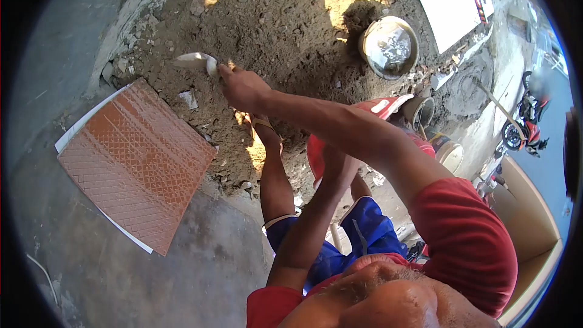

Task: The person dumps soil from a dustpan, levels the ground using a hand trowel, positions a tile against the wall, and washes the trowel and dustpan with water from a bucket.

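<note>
My right hand reaches across to the left, its fingers wrapped round the handle of a trowel. The blade is over the loose sandy soil, close to the ground; I cannot tell whether it touches. My left hand is at the near side of a red plastic container with a white label and appears to grip it. My right forearm covers part of the container, and the left fingers are mostly hidden. A sandalled foot stands on the soil below the right hand.
An orange-brown patterned tile lies on a white sheet at left, on the concrete floor. A bucket of greyish liquid stands beyond the container. Smaller buckets are at right, near wet mortar and a white board.
</note>
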Demonstrator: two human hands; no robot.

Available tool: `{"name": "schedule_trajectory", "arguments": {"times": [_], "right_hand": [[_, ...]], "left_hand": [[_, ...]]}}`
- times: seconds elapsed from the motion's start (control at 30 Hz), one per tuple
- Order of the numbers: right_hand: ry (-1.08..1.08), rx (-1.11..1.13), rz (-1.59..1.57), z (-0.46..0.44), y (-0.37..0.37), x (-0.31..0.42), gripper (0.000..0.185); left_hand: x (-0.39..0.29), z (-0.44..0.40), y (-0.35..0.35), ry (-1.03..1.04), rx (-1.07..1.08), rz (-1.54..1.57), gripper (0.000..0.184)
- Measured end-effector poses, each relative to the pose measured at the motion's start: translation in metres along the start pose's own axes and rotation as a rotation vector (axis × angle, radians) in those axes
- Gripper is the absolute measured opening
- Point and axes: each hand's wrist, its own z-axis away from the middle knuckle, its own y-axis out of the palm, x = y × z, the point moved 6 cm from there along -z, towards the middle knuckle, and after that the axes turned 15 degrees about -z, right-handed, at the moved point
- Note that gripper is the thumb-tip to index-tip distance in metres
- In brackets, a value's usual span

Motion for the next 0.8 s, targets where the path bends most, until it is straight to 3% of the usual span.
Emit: {"name": "schedule_trajectory", "arguments": {"times": [0.07,0.1,0.17,0.23,0.3,0.37,0.43,0.47,0.53,0.57,0.63,0.7,0.77,0.8], "right_hand": [[-0.076,-0.103,-0.068,0.093,-0.049,-0.008,0.052],[-0.127,-0.171,-0.097,0.141,-0.075,-0.014,0.056],[-0.177,-0.292,-0.070,0.236,-0.126,-0.042,0.059],[-0.013,-0.398,-0.071,0.331,-0.173,-0.081,0.058],[0.095,-0.516,-0.013,0.417,-0.213,-0.123,0.046],[0.204,-0.629,-0.066,0.489,-0.236,-0.201,0.045],[0.474,-0.650,-0.147,0.542,-0.248,-0.276,0.048],[0.468,-0.655,-0.160,0.556,-0.252,-0.306,0.048],[0.711,-0.718,-0.193,0.565,-0.265,-0.363,0.050],[0.695,-0.722,-0.196,0.554,-0.281,-0.361,0.050],[0.623,-0.763,-0.073,0.518,-0.323,-0.335,0.051],[0.332,-0.861,0.061,0.462,-0.363,-0.319,0.050],[0.087,-0.797,0.221,0.386,-0.401,-0.297,0.051],[0.116,-0.748,0.278,0.347,-0.416,-0.281,0.048]], "left_hand": [[-0.006,0.007,-0.022,-0.153,-0.331,0.274,0.042],[-0.010,0.006,-0.021,-0.133,-0.330,0.255,0.042],[-0.015,0.001,0.003,-0.107,-0.342,-0.072,0.040],[-0.032,0.008,0.008,-0.175,0.027,-0.231,0.059],[-0.040,0.032,0.021,-0.224,-0.064,-0.275,0.065],[-0.054,0.063,0.025,-0.320,-0.014,-0.256,0.067],[-0.061,0.084,0.027,-0.402,0.027,-0.233,0.069],[-0.061,0.095,0.029,-0.400,-0.011,-0.174,0.072],[-0.064,0.105,0.020,-0.415,-0.074,-0.070,0.082],[-0.062,0.106,0.020,-0.416,-0.089,-0.078,0.082],[-0.052,0.100,0.030,-0.338,-0.129,-0.026,0.079],[-0.048,0.092,0.041,-0.391,-0.059,-0.088,0.077],[-0.042,0.077,0.053,-0.445,0.019,-0.133,0.075],[-0.040,0.072,0.061,-0.434,0.077,-0.182,0.078]]}}
